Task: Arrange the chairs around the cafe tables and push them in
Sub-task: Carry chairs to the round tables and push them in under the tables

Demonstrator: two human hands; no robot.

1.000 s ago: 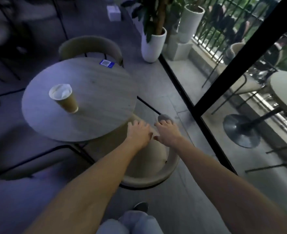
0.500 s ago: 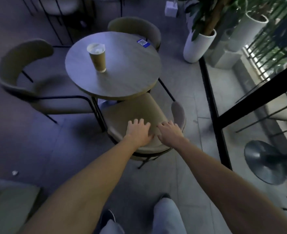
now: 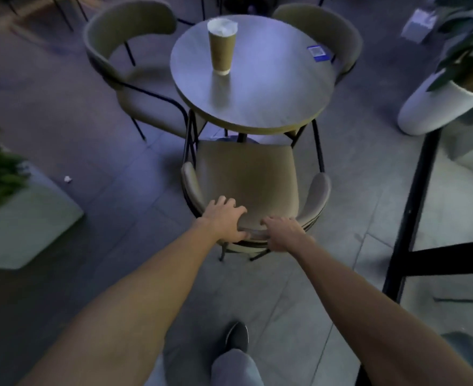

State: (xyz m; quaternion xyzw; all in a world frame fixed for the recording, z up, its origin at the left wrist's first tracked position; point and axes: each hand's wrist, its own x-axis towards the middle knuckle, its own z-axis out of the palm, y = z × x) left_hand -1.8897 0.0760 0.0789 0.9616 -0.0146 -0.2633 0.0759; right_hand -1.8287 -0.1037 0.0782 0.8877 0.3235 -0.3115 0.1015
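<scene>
Gripping the near chair (image 3: 246, 176) by the top of its curved backrest with the left hand (image 3: 224, 222), fingers curled over onto the inner side, thumb tucked on the outer face. Same hold from the right hand (image 3: 284, 232) just beside it, fingers hooked over the rim, both close together at the middle of the backrest. Bare forearms stretched out straight.

Out from there: tan seat facing the round table (image 3: 271, 107), front edge of the seat right at the table's near edge, most of the seat out in the open. On the tabletop, a tall paper cup (image 3: 221, 48) with a pale lid, upright, near the far left edge. Over by the far right edge, a small blue card (image 3: 317, 52), lying flat.

Left of the table, a second chair (image 3: 129, 26), seat reaching to the left edge, backrest turned away. Behind the far right edge, a third chair (image 3: 321, 23), tucked in close.

Down on the floor tiles, a white scrap (image 3: 67, 178) off to the left, near a grey planter box (image 3: 26, 224) with greenery. To the right, a white plant pot (image 3: 435, 107) and a black post (image 3: 413, 218). At the bottom, one dark shoe (image 3: 236, 337) planted behind the chair.
</scene>
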